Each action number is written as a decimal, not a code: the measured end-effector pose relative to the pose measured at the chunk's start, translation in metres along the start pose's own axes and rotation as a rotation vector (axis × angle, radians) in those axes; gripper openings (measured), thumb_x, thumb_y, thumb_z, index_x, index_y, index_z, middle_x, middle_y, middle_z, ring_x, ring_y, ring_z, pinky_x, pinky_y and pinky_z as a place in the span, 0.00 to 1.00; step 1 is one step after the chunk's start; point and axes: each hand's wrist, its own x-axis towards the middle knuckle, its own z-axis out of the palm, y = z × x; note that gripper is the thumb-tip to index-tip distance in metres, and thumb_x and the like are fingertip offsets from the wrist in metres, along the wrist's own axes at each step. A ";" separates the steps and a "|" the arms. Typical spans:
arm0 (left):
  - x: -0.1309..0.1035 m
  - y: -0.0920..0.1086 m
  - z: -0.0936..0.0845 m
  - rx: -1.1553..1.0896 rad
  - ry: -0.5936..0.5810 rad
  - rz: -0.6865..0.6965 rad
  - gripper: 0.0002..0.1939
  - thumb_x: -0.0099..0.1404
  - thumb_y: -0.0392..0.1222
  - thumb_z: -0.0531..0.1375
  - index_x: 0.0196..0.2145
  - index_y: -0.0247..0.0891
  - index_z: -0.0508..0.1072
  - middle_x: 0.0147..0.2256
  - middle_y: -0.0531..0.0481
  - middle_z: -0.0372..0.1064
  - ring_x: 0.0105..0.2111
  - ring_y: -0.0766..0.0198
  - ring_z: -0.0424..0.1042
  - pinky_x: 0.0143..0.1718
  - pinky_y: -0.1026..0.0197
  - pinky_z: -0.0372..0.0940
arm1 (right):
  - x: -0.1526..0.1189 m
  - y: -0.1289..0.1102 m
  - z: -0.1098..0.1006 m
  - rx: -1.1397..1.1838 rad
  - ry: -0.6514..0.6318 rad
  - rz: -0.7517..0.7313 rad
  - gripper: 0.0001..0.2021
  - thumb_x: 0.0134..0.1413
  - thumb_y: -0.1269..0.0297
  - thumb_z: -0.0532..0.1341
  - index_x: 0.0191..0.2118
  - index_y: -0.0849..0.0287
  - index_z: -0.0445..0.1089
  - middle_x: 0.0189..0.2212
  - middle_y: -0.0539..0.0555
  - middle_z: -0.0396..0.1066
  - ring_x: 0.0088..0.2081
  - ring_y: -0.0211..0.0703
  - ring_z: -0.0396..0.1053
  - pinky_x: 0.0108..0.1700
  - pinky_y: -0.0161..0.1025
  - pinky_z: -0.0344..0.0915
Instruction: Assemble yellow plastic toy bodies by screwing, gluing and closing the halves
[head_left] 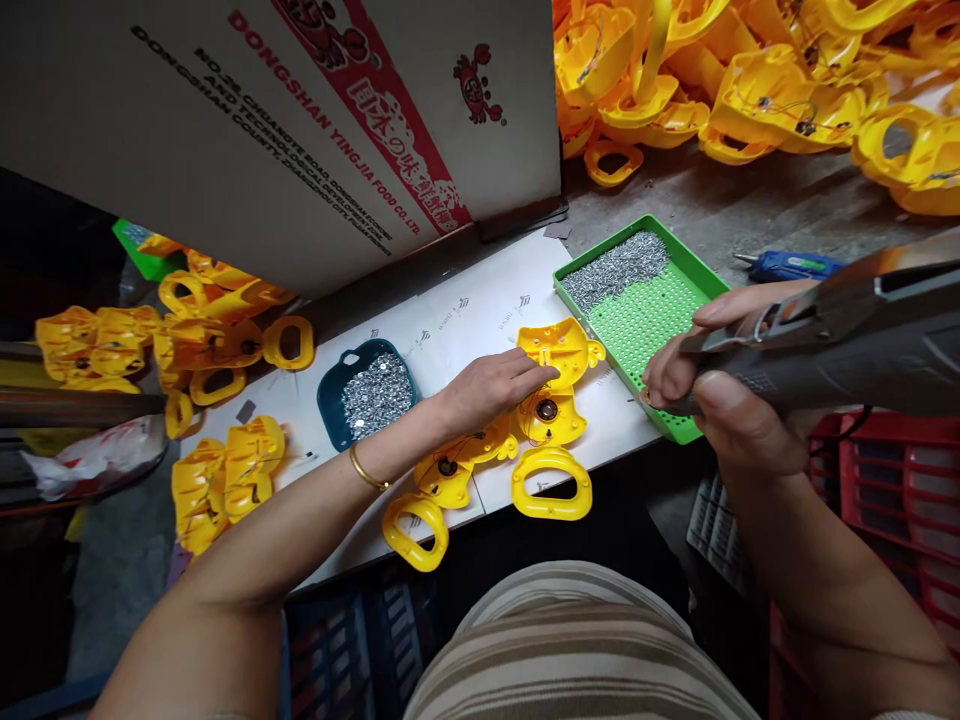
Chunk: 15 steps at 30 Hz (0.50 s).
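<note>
My left hand [501,388] reaches over a yellow plastic shell [559,345] on the white board. Its fingers are pinched together above the shell's inside, and what they hold, if anything, is hidden. Just below sits a matching yellow part [553,415] with a dark round piece and thin wires, joined to a loop handle [551,484]. A second yellow shell [448,468] with a loop lies to its left, partly under my forearm. My right hand [739,390] is closed around a dark electric screwdriver [840,345], raised at the right; its tip is not distinguishable.
A green perforated tray [660,330] holds small screws at the right. Metal pieces fill a dark teal scoop [327,400]. A large carton [300,120] stands behind. More yellow shells [787,100] are heaped at back right, near a blue tool [795,266]. Red crates [900,480] stand at right.
</note>
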 end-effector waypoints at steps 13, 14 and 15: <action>0.009 0.006 0.012 0.059 0.270 -0.020 0.08 0.70 0.37 0.53 0.33 0.35 0.69 0.44 0.42 0.74 0.35 0.62 0.68 0.34 0.61 0.65 | -0.010 0.024 -0.018 0.099 -0.148 -0.021 0.24 0.47 0.53 0.66 0.49 0.56 0.66 0.23 0.50 0.68 0.24 0.45 0.69 0.26 0.43 0.68; 0.011 0.005 0.012 0.043 0.255 -0.005 0.09 0.71 0.37 0.52 0.32 0.36 0.69 0.41 0.43 0.74 0.33 0.63 0.67 0.33 0.62 0.65 | -0.010 0.024 -0.020 0.100 -0.168 -0.027 0.24 0.48 0.53 0.66 0.50 0.57 0.66 0.24 0.51 0.68 0.25 0.45 0.69 0.26 0.43 0.68; 0.012 0.004 0.013 0.024 0.233 0.004 0.10 0.71 0.36 0.51 0.32 0.36 0.68 0.37 0.44 0.74 0.31 0.63 0.66 0.31 0.62 0.64 | -0.011 0.023 -0.020 0.098 -0.188 -0.028 0.24 0.49 0.54 0.65 0.51 0.57 0.65 0.25 0.51 0.68 0.26 0.44 0.69 0.27 0.43 0.68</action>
